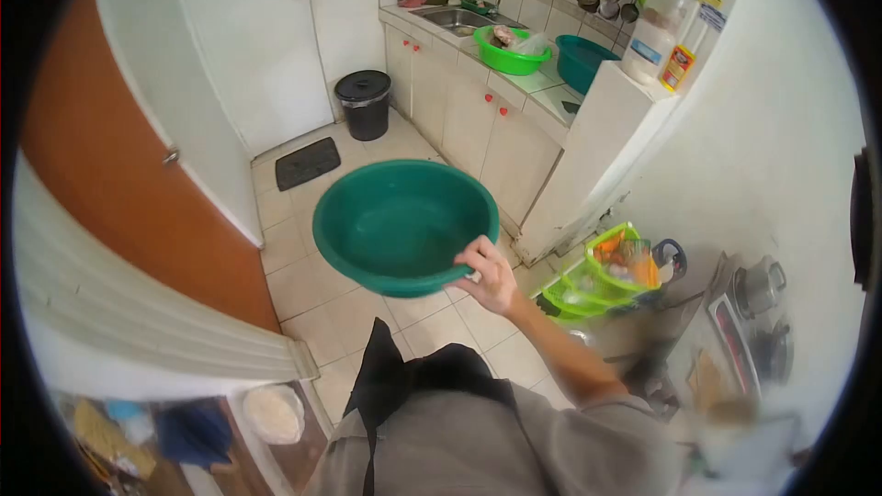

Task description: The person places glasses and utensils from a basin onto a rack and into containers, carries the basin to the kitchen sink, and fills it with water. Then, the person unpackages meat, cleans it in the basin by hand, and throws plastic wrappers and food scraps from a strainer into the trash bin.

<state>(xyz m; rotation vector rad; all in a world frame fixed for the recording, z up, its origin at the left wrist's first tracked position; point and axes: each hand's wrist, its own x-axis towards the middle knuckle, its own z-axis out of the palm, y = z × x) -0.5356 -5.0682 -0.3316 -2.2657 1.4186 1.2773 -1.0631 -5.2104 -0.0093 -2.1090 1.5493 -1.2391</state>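
Pale floor tiles (317, 292) are spreading beneath everything, and a tiled counter (553, 97) is running along the far right side, bearing a bright green basin (510, 62) and a second teal basin (573, 79). In the middle of the view, a large teal basin (390, 225) is hanging above the floor, its open side facing upward and showing a bare interior. A black bin (366, 118) is standing beyond it by the counter, with a dark mat (308, 163) lying nearby.

The right forearm (571, 351) is reaching forward and slightly inward from a gray sleeve (602, 445), carrying the right hand (493, 279) to the basin's near right edge. That hand is pinching the rim, only narrowly parted around its thin lip, with the wrist lying just outside the wall. Some fingers (473, 250) are curling over the lip while the rest are pressing near the outer side, though the thumb's exact place is perhaps being hidden. The left hand is falling outside the view, so its grip cannot be told.
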